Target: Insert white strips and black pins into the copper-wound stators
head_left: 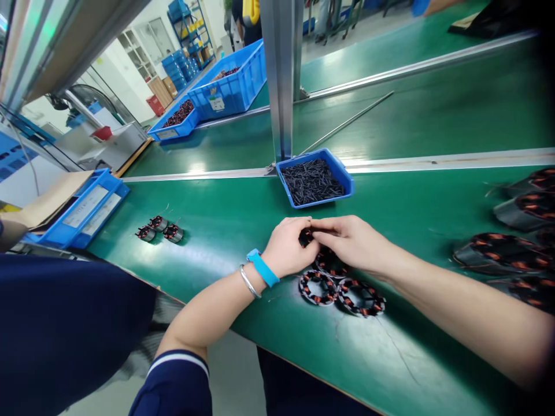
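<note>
Left hand (287, 245) curled round coil (305, 236), right hand (349, 240) pinching its edge, nearside of tray (348, 182). Label (217, 103) beyond tray, leftward, unreadable

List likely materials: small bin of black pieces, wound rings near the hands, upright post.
Small bin: probably moulded plastic; smooth, slightly glossy blue walls.
Wound rings: likely copper wire on metal cores; orange-brown coils, silvery-grey outer edges. Black parts unclear.
Upright post: metal, probably aluminium; silvery sheen, straight extruded-looking edges.

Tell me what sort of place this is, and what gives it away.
Probably a factory assembly workshop: wire-wound rings lie on a long green workbench, a blue tray holds many thin dark pieces, and a large blue bin sits further back.
</note>
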